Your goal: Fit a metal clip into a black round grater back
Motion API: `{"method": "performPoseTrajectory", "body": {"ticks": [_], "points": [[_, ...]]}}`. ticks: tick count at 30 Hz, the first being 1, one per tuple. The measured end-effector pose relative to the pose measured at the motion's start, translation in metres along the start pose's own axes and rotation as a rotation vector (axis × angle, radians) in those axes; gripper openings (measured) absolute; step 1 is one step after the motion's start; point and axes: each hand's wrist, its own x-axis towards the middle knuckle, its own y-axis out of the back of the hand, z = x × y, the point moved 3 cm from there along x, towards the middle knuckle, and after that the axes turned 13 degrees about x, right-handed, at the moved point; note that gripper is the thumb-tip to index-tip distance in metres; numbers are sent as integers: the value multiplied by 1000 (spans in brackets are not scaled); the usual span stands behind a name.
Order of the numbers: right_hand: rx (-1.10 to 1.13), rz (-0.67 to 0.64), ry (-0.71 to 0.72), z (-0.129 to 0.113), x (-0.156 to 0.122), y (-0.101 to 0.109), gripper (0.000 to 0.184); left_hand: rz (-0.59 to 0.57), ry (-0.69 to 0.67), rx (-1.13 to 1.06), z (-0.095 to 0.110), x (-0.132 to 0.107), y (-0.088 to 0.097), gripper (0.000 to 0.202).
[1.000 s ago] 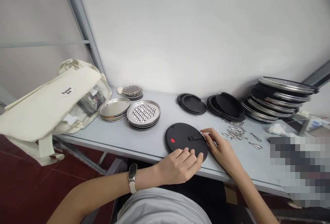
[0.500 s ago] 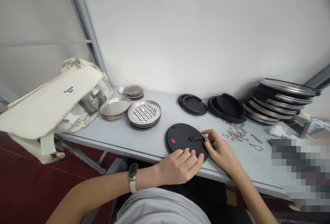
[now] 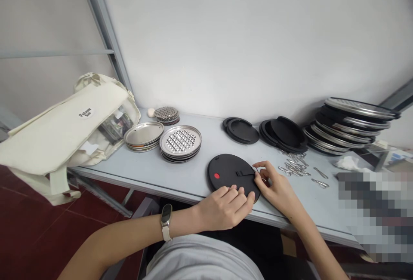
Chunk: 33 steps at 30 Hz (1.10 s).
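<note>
A round black disc point(image 3: 227, 170) with a red dot and a small black tab lies near the table's front edge. My left hand point(image 3: 226, 207) rests on its near rim, fingers curled and pressed down on it. My right hand point(image 3: 274, 185) sits at the disc's right edge, thumb and fingers pinched on a small metal clip beside the tab. A loose pile of metal clips point(image 3: 295, 166) lies just right of that hand.
Stacks of perforated metal plates point(image 3: 180, 142) and plain metal plates point(image 3: 144, 135) stand at the left, beside a cream bag point(image 3: 64, 129). Black lids point(image 3: 241, 130) and more black lids point(image 3: 284, 134) sit at the back, a tall leaning stack of rimmed discs point(image 3: 351, 125) at the right.
My right hand has shifted slightly in toward the disc's tab with the clip. My left hand and the disc have stayed put.
</note>
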Motion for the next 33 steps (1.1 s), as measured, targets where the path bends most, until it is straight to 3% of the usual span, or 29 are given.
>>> {"method": "performPoseTrajectory", "body": {"ticks": [22, 30, 33], "points": [[15, 25, -1, -2, -1, 2, 19, -2, -2, -2, 0, 0, 0, 34], [34, 6, 34, -6, -1, 1, 21, -88, -51, 21, 3, -2, -3, 39], [13, 14, 34, -4, 0, 1, 22, -65, -40, 19, 2, -2, -3, 37]]}}
